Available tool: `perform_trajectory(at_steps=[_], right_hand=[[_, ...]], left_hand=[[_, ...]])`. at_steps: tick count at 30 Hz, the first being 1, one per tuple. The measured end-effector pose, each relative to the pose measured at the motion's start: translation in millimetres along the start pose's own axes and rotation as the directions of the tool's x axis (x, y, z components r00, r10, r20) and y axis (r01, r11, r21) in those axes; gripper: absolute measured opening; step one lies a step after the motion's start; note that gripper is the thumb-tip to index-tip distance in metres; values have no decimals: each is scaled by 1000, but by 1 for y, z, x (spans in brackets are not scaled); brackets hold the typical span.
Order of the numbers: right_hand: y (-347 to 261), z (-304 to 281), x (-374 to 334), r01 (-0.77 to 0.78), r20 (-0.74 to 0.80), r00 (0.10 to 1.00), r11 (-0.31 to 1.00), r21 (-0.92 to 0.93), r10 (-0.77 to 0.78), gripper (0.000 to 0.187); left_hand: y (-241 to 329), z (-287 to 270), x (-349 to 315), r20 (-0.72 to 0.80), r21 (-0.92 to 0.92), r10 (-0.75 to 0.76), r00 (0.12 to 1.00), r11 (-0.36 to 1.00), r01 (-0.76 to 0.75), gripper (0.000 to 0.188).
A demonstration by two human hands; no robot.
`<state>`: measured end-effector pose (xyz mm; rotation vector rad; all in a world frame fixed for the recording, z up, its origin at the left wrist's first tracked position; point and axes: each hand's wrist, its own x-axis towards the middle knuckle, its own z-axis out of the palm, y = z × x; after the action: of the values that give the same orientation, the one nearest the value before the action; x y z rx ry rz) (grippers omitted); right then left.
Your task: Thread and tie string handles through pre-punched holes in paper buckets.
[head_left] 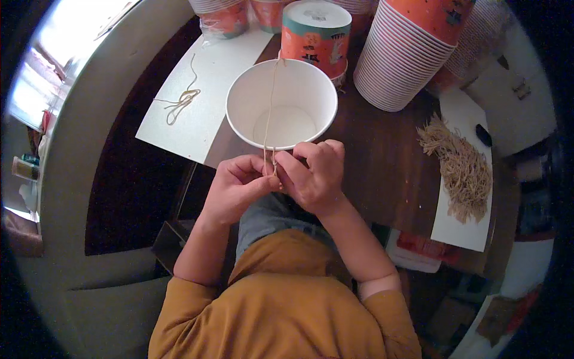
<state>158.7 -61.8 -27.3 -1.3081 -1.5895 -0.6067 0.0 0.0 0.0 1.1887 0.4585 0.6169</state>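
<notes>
A white-lined paper bucket (281, 103) sits at the table's near edge, its mouth tilted toward me. Thin tan string (270, 113) runs across the mouth from the far rim down to my fingers. My left hand (242, 182) pinches the string just in front of the near rim. Close against it, my right hand (314, 173) is closed on the same string, fingers curled. Whether a knot lies between the fingertips is hard to make out. Behind the bucket stands an upside-down orange and green paper bucket (315, 36), with string at its lower rim.
A tall leaning stack of paper buckets (397, 57) stands at the back right. A heap of tan strings (460, 170) lies on a white board (457, 233) at the right. Loose string (181, 105) rests on another white board (203, 128) at the left. Bagged buckets (224, 21) are behind.
</notes>
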Motion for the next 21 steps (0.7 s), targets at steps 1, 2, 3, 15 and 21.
perform_trajectory(at_steps=[1,2,3,15,21], right_hand=[[0,0,0,15,8,1000,1000,1,-15,21],[0,-1,1,30,15,999,1000,3,-30,19],[0,-2,1,28,15,999,1000,3,-28,19],[6,-15,10,75,99,993,996,-48,-70,19],[0,-12,20,73,105,990,978,194,-95,23]], left_hand=[[0,0,0,3,-11,3,1000,1000,-3,7],[-1,0,-1,5,-22,6,1000,1000,-6,7],[1,-1,-2,6,-21,4,1000,1000,-4,7],[13,2,-6,-73,61,10,997,998,-6,6],[26,2,-8,80,690,426,901,629,-359,9]])
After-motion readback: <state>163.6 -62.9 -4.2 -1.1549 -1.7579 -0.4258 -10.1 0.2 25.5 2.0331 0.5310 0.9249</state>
